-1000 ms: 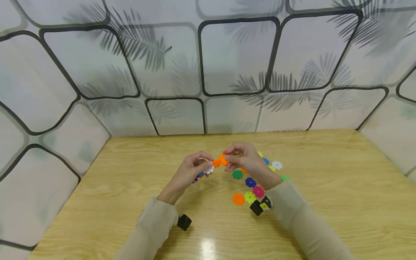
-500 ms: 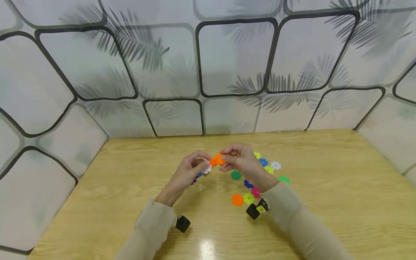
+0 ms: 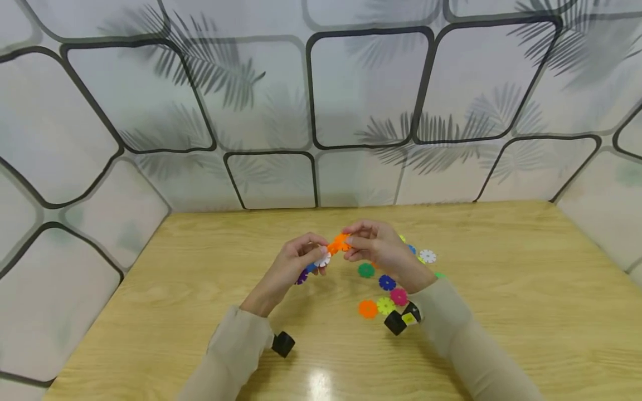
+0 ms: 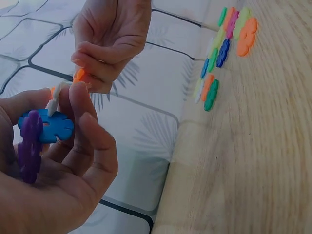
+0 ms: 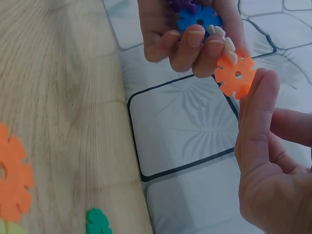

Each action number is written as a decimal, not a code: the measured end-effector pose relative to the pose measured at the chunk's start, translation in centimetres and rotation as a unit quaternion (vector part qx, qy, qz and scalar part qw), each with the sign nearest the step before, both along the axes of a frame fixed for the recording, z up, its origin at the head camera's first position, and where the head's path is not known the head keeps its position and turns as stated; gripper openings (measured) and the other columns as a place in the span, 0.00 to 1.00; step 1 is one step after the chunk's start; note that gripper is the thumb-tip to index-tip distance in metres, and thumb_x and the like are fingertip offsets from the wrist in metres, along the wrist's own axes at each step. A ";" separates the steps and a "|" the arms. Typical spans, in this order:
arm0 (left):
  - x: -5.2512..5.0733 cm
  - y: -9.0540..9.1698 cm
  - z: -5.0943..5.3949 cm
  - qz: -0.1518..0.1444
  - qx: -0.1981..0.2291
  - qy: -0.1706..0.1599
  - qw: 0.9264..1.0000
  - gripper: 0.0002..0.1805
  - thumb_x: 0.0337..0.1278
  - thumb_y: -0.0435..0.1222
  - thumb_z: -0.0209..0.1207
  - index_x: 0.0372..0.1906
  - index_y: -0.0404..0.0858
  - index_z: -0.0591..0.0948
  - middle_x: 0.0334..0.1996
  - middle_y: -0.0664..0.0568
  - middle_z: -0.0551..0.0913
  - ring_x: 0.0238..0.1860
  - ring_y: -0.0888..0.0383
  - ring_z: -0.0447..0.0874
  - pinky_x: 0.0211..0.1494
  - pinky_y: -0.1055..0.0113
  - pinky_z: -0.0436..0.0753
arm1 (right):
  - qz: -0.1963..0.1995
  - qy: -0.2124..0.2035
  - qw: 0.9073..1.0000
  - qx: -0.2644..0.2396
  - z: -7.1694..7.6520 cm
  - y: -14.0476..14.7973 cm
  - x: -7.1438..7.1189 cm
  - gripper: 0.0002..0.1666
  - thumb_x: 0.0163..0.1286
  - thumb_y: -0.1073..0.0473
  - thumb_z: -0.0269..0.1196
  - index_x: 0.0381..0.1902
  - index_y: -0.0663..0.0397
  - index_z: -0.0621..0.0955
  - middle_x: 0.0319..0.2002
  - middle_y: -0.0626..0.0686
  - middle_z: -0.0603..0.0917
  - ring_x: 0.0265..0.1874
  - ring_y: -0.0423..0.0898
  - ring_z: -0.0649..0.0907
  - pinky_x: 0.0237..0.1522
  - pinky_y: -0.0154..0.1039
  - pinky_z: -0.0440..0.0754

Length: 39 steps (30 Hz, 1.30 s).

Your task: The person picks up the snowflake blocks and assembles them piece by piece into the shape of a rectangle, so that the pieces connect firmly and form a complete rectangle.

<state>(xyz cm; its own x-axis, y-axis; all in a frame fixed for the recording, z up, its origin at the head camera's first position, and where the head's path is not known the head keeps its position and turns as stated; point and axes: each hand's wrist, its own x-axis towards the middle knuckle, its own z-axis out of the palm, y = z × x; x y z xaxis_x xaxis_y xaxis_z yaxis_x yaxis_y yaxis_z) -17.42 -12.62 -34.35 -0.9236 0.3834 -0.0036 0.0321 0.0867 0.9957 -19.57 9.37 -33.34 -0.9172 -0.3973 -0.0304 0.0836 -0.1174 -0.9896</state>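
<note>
Slotted plastic snowflake discs are joined in a chain held in the air between the two hands. Purple (image 4: 30, 148) is at one end, then blue (image 4: 58, 129), white (image 3: 324, 259), and orange (image 5: 233, 78). In the head view a second orange disc (image 3: 344, 241) appears at the right end, partly covered by fingers. My left hand (image 3: 292, 266) pinches the chain near the white disc, with the blue and purple ones hanging by its palm. My right hand (image 3: 383, 249) pinches the orange end between thumb and fingers.
Loose snowflake discs lie on the wooden table (image 3: 200, 289) to the right, including green (image 3: 366, 270), dark blue (image 3: 387, 282), pink (image 3: 399, 296), yellow (image 3: 385, 305), orange (image 3: 368, 308) and white (image 3: 428, 255). Some sit partly behind the right forearm. A patterned wall (image 3: 361, 178) stands behind the table.
Both hands stay nearly in place, still holding the chain. The orange end tilts slightly, and more of the blue and purple discs shows below the left hand.
</note>
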 end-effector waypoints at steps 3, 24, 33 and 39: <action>-0.1 0.1 0.1 -0.006 0.013 -0.014 1.000 0.13 0.78 0.35 0.50 0.54 0.29 0.77 0.33 0.50 0.81 0.30 0.59 0.83 0.42 0.63 0.82 | 0.005 0.002 1.000 0.001 0.0 0.3 -0.1 0.17 0.76 0.73 0.54 0.59 0.79 0.72 0.38 0.54 0.83 0.30 0.43 0.86 0.41 0.35 0.85; 0.2 0.2 0.3 0.018 0.108 -0.061 0.992 0.16 0.80 0.32 0.39 0.56 0.31 0.77 0.32 0.46 0.81 0.30 0.59 0.82 0.37 0.67 0.81 | 0.006 -0.009 1.000 -0.012 0.1 1.0 -0.7 0.18 0.77 0.74 0.51 0.61 0.77 0.71 0.36 0.53 0.79 0.31 0.44 0.86 0.42 0.35 0.85; 0.3 0.2 0.7 0.014 0.106 -0.062 0.992 0.15 0.80 0.32 0.41 0.56 0.32 0.76 0.31 0.49 0.81 0.29 0.60 0.80 0.36 0.69 0.80 | 0.010 -0.003 1.000 -0.021 0.0 0.8 -0.8 0.18 0.77 0.75 0.51 0.61 0.79 0.70 0.35 0.53 0.80 0.30 0.44 0.86 0.40 0.35 0.85; 0.4 0.4 0.6 0.009 0.106 -0.059 0.993 0.14 0.79 0.31 0.44 0.57 0.27 0.74 0.31 0.50 0.81 0.28 0.61 0.80 0.35 0.70 0.80 | 0.015 -0.002 1.000 -0.021 -0.2 1.1 -0.7 0.18 0.77 0.75 0.51 0.61 0.80 0.70 0.34 0.52 0.79 0.30 0.44 0.86 0.42 0.36 0.85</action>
<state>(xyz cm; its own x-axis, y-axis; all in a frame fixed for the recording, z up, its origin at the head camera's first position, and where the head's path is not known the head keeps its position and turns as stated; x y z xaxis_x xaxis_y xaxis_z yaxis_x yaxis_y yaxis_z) -17.05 -12.25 -33.74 -0.9286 0.3697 -0.0331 -0.0851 -0.1251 0.9885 -20.26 10.43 -33.59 -0.9050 -0.4250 -0.0172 0.0920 -0.1562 -0.9834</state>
